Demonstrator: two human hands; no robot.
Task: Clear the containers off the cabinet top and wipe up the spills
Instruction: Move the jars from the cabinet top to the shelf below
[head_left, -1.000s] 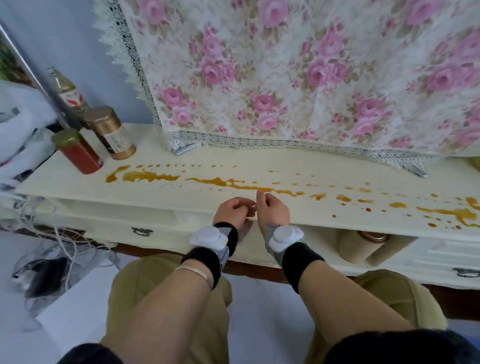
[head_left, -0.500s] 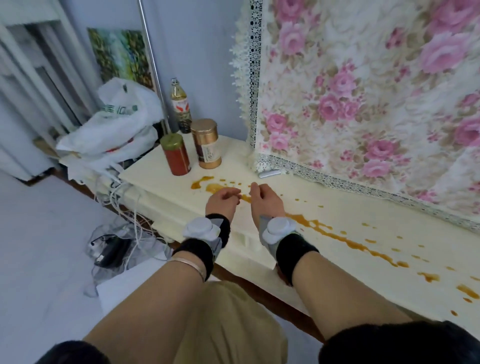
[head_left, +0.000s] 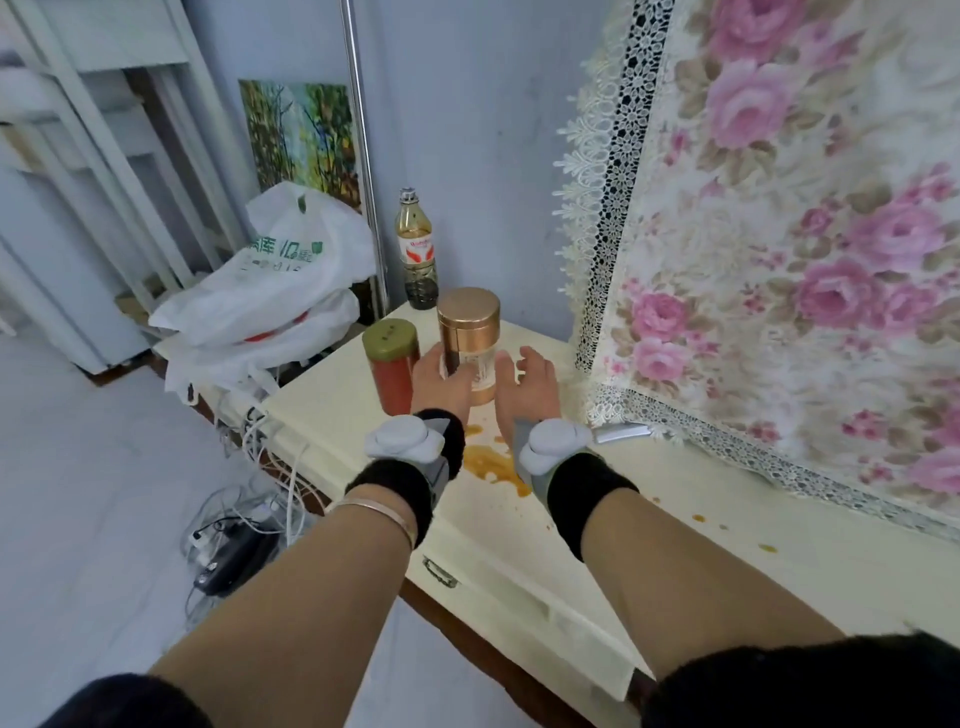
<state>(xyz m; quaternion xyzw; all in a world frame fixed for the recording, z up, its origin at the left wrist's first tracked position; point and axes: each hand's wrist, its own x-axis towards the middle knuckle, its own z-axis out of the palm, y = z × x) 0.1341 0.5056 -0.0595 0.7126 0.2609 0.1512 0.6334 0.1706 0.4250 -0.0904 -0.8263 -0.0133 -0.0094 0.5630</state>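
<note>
Nothing gripped yet: left hand (head_left: 441, 382) has fingers spread against the near-left side of the gold-lidded jar (head_left: 470, 345), right hand (head_left: 524, 387) open just beside its right side, contact unclear. Jar stands upright on the cabinet top (head_left: 332, 410), spill (head_left: 493, 465) between the wrists. Suggest closing both palms low on the clear body, not the lid, and lifting straight up. Red jar (head_left: 392, 371) sits just left, bottle (head_left: 417, 249) behind; don't knock either.
</note>
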